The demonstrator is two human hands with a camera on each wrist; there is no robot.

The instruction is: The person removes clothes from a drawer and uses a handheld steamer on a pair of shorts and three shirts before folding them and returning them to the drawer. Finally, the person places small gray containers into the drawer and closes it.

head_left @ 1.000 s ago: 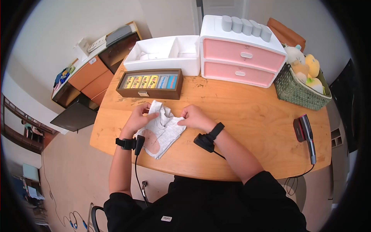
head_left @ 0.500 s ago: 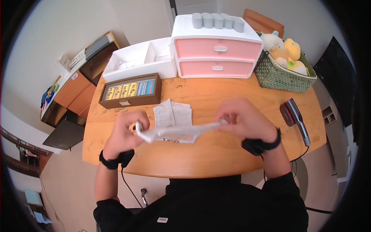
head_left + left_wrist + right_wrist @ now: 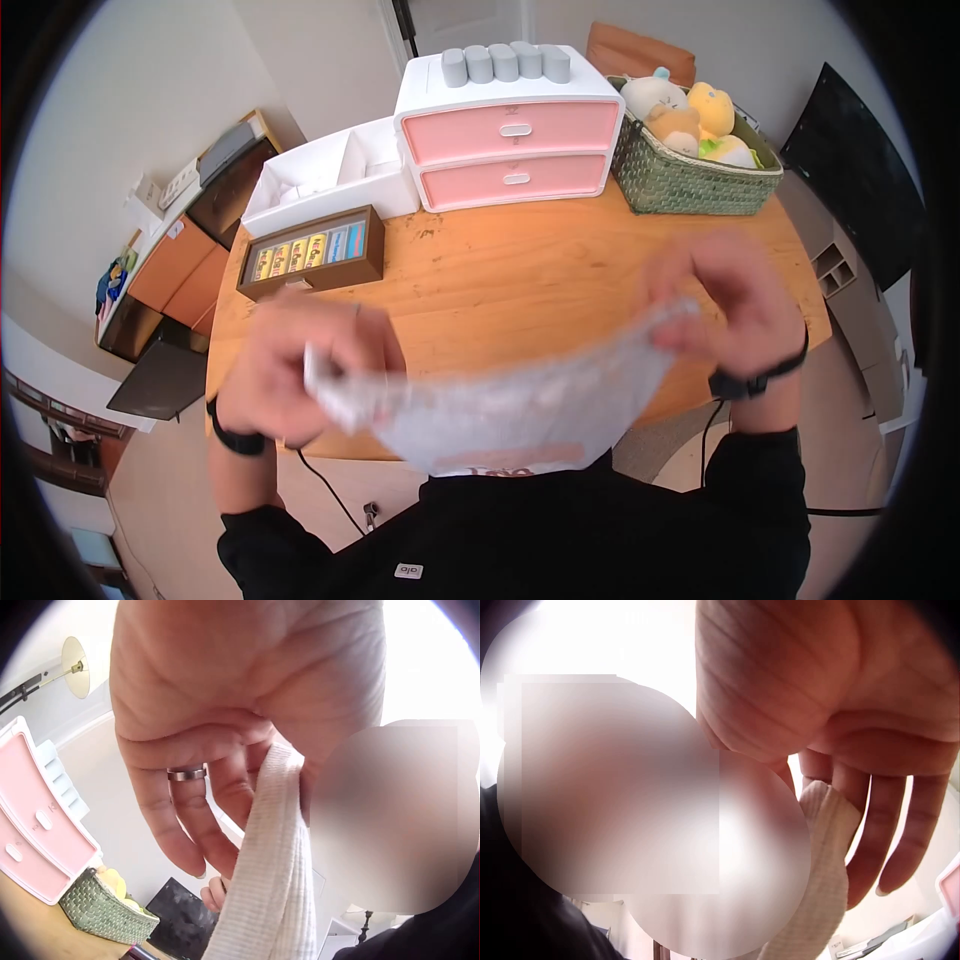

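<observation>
A small light grey shirt [image 3: 530,410] hangs between the two hands over the table's near edge, blurred, with a pinkish patch and lettering low on it. My left hand [image 3: 300,360] pinches one upper end; in the left wrist view the ribbed cloth [image 3: 274,847] comes out between thumb and fingers, and a ring [image 3: 187,775] sits on one finger. At the opposite end, my right hand [image 3: 735,300] grips the cloth between thumb and fingertips. The cloth [image 3: 821,862] trails down from that grip in the right wrist view, its other fingers extended.
On the wooden table [image 3: 500,290] stand a brown box with a clear lid [image 3: 320,255], a white divided bin [image 3: 330,180], a pink-fronted drawer unit [image 3: 510,145] topped by several grey containers [image 3: 505,63], and a green woven basket [image 3: 700,180] of plush toys.
The shirt lay on the table a second ago with both hands at it. It has been lifted and drawn toward the body, the hands moving apart. The head view has shifted too.
</observation>
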